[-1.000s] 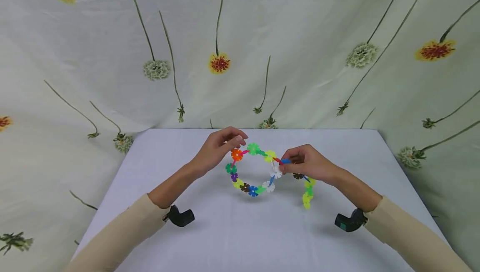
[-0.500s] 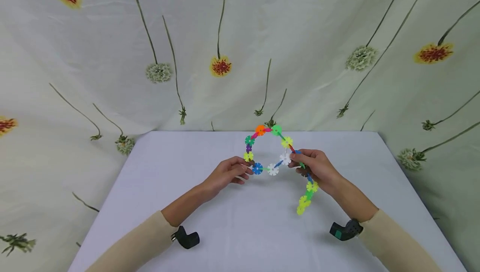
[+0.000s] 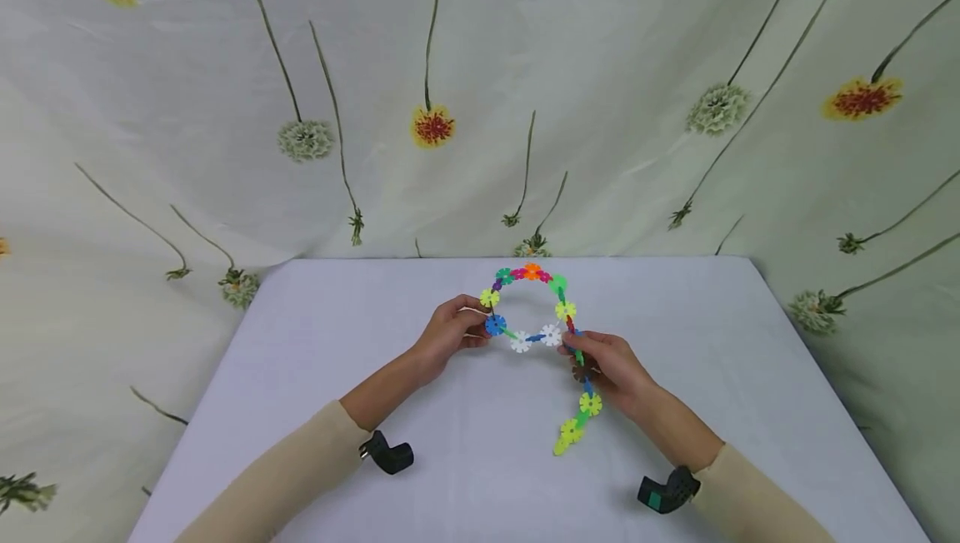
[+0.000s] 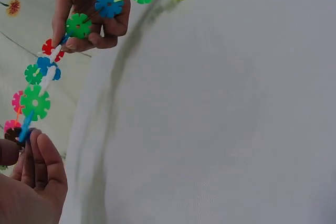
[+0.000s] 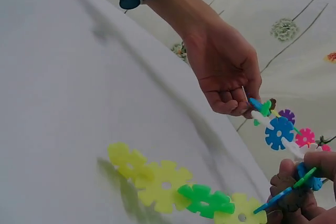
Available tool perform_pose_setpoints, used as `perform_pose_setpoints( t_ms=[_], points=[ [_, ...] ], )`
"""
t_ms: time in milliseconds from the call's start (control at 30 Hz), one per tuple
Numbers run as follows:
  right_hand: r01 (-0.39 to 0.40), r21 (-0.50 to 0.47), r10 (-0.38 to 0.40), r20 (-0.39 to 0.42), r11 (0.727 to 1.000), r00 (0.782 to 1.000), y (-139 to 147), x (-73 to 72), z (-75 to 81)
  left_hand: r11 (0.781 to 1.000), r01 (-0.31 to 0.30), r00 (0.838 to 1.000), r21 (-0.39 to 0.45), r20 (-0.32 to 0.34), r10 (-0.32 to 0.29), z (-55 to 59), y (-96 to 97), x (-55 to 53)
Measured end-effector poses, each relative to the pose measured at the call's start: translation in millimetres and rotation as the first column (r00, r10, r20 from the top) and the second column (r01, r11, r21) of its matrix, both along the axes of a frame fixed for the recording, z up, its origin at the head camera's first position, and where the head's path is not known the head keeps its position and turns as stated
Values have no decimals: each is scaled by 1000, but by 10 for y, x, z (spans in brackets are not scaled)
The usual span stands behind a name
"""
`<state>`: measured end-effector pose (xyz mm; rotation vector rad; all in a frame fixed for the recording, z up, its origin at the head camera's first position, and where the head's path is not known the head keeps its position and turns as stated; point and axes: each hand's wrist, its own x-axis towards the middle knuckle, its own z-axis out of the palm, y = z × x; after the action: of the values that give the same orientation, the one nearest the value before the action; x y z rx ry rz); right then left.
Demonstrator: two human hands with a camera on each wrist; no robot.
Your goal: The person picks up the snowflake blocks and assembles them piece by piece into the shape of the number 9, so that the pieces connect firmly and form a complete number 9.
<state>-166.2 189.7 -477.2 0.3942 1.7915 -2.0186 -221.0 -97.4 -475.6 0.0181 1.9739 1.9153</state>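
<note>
A chain of interlocking plastic snowflake discs (image 3: 532, 271) in many colours forms a ring with a tail, held up between both hands. My left hand (image 3: 450, 333) pinches the ring's left side between thumb and fingers, close to a blue disc (image 3: 496, 325) and below a yellow one. At the ring's right side my right hand (image 3: 613, 366) pinches the spot where ring and tail meet, next to a white disc (image 3: 551, 335). A brown disc (image 3: 582, 371) lies against its fingers. From there the tail hangs toward the front and ends in yellow discs (image 5: 165, 186).
A white-covered table (image 3: 480, 460) lies beneath the hands. Behind it hangs a pale cloth (image 3: 622, 52) printed with flowers. A black wrist camera (image 3: 388, 453) sits at the left cuff, another black camera (image 3: 667, 490) at the right cuff.
My left hand came down from beside the orange disc and took hold of the ring's left side. The ring turned, bringing the orange disc to the top. My right hand shifted nearer, still pinching the chain.
</note>
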Motion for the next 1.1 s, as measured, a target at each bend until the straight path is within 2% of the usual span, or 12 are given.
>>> perform_pose_setpoints(
  t_ms=[133, 300, 400, 600, 700, 800, 867, 1000, 1100],
  points=[
    [-29, 5, 29, 21, 1000, 999, -22, 52, -51, 997, 29, 999, -68, 27, -27, -34, -29, -34],
    [-146, 22, 145, 19, 989, 989, -16, 113, -90, 990, 73, 996, -123, 66, -65, -92, -43, -86],
    [-218, 85, 221, -19, 972, 975, -1, 160, -78, 984, 87, 996, -153, 43, -81, -124, -44, -111],
    [-258, 266, 286, -71, 929, 956, 24, 271, -69, 974, 128, 992, -187, 17, -128, -138, -64, -123],
    [-260, 305, 298, -85, 916, 951, 58, 310, -71, 950, 156, 986, -270, -22, -168, -140, -67, -123],
    [-275, 347, 328, -104, 897, 939, 95, 332, -59, 906, 171, 974, -388, -73, -215, -158, -78, -125],
    [-293, 385, 358, -109, 875, 927, 113, 343, -46, 883, 176, 967, -436, -91, -238, -170, -96, -123],
    [-319, 477, 424, -129, 819, 896, 176, 371, -1, 861, 181, 957, -476, -117, -266, -190, -163, -105],
    [-306, 549, 454, -153, 777, 878, 264, 400, 39, 847, 171, 946, -504, -158, -285, -183, -280, -63]
  ],
)
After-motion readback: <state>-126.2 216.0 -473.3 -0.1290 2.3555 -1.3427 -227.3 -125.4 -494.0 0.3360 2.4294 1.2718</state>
